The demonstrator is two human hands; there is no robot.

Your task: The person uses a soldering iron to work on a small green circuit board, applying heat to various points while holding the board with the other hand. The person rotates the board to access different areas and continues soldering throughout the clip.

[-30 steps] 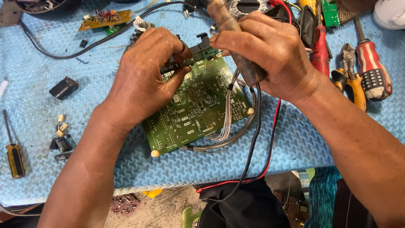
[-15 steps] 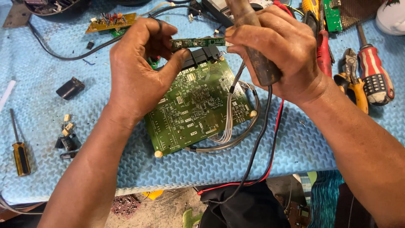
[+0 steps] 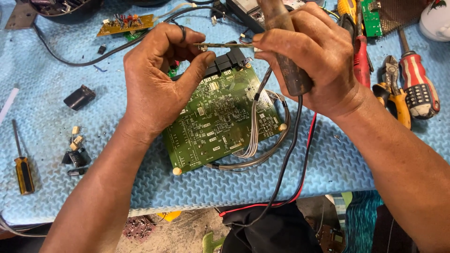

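Above the green circuit board [image 3: 222, 119], the left hand [image 3: 157, 84] and right hand [image 3: 314, 61] each pinch an end of a thin strip [image 3: 225, 45]. The right grip also clamps a soldering iron [image 3: 286, 56]. Bare blue desk [image 3: 56, 154] lies left of the board; screwdrivers [image 3: 417, 79] crowd its right.

You get bright, even light from overhead, with only soft shadows under your left hand [image 3: 157, 86] and right hand [image 3: 314, 58]. The green circuit board [image 3: 220, 119] looks crisp, its tiny print unreadable. The blue mat [image 3: 56, 70] shows mild sheen. Edges perhaps bow slightly; the floor below sits dimmer.
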